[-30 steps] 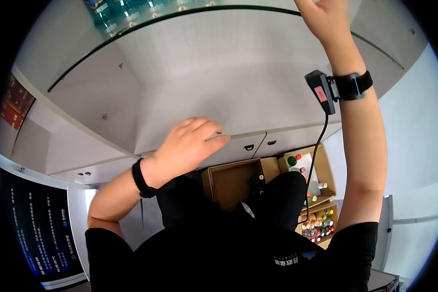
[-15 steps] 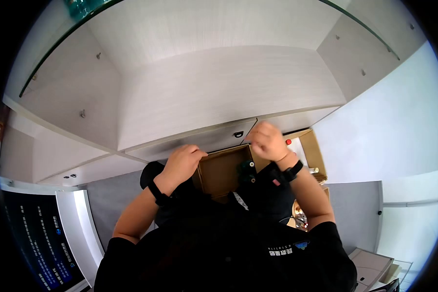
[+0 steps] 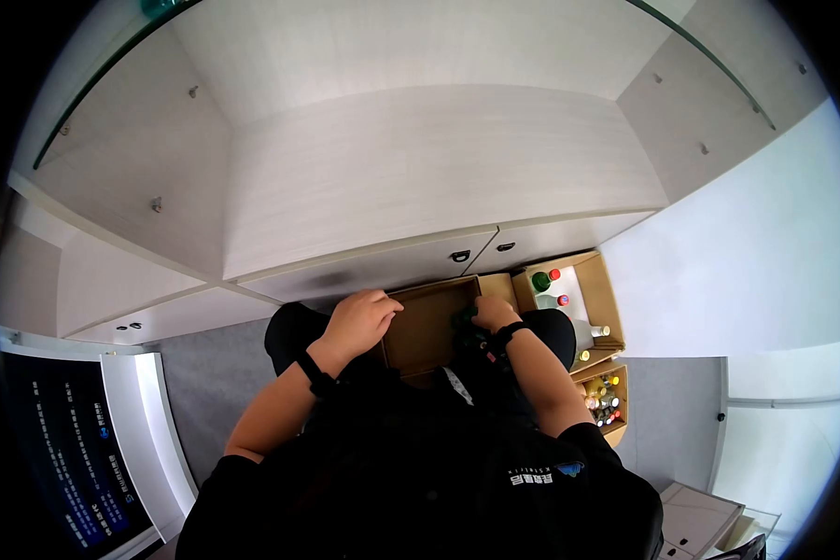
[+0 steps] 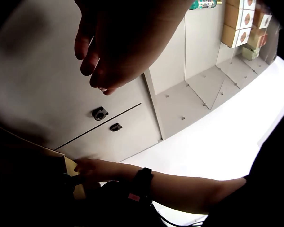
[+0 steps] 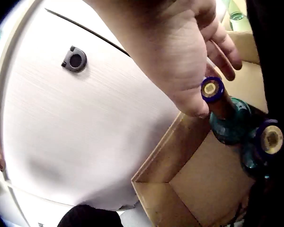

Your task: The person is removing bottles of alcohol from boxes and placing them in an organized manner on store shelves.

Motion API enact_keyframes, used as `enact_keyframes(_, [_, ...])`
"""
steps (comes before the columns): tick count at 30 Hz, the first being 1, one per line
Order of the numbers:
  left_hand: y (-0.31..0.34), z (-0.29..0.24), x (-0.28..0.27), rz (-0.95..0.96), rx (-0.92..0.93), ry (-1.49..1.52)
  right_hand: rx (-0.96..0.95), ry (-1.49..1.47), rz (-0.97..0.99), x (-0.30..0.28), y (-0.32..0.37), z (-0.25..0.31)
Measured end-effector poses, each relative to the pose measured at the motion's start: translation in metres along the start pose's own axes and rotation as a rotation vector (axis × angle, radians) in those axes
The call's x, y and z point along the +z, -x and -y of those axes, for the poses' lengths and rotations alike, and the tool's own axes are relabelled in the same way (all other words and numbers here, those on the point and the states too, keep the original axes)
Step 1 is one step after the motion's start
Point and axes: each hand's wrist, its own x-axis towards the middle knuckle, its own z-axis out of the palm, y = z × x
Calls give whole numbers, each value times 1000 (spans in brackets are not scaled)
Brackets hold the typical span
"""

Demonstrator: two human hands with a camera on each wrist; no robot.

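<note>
My right hand [image 3: 495, 314] reaches down at the right side of an open cardboard box [image 3: 420, 329] between my knees. In the right wrist view, a green glass bottle [image 5: 231, 124] with a blue-rimmed cap stands in that box, its neck between my thumb and spread fingers [image 5: 232, 52]. A second such bottle [image 5: 270, 138] is beside it, partly cut off by darkness. Over the box's left edge hangs my left hand [image 3: 359, 319], holding nothing, its fingers loosely bent in the left wrist view.
Ahead stands a pale cabinet with a broad shelf [image 3: 420, 159], a glass shelf [image 3: 112, 93] above and doors with black handles [image 3: 460, 256] below. Right of my knee are a cardboard box [image 3: 599, 285] with several bottles and a smaller bottle-filled one [image 3: 623, 401]. A screen [image 3: 75, 448] is at left.
My right hand has come down from the glass shelf, past the cabinet door, to the bottles in the box. The left hand has lowered to the box's left edge. My view has tilted down.
</note>
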Motion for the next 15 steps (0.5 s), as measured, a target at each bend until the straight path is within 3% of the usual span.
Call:
enact_keyframes(10, [18,8,10,14,-26,-4,75,52,-16,35,-24,8])
enact_keyframes(15, [19,15,21,55,-28,25,-32,97,-53,28,-13,0])
